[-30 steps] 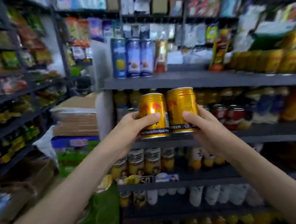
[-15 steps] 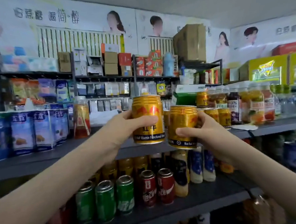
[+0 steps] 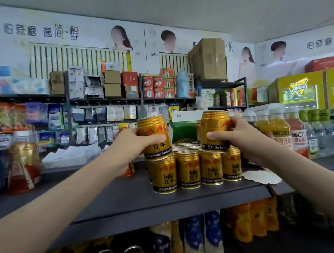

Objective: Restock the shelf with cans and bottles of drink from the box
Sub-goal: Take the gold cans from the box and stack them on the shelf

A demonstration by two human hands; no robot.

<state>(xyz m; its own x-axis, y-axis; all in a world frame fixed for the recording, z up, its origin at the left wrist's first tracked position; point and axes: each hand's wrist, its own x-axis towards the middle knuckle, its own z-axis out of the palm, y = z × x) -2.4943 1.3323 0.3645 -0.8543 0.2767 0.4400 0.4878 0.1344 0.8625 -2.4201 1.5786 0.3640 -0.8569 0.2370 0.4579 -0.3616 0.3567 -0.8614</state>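
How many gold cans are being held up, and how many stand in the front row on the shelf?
Held gold cans: 2
Front-row gold cans on the shelf: 4
Total: 6
More can tops show behind the front row, but they are too hidden to count.

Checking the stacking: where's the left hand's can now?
Head view, left of centre: the left hand holds the gold can tilted, just over the leftmost front can standing on the grey shelf.
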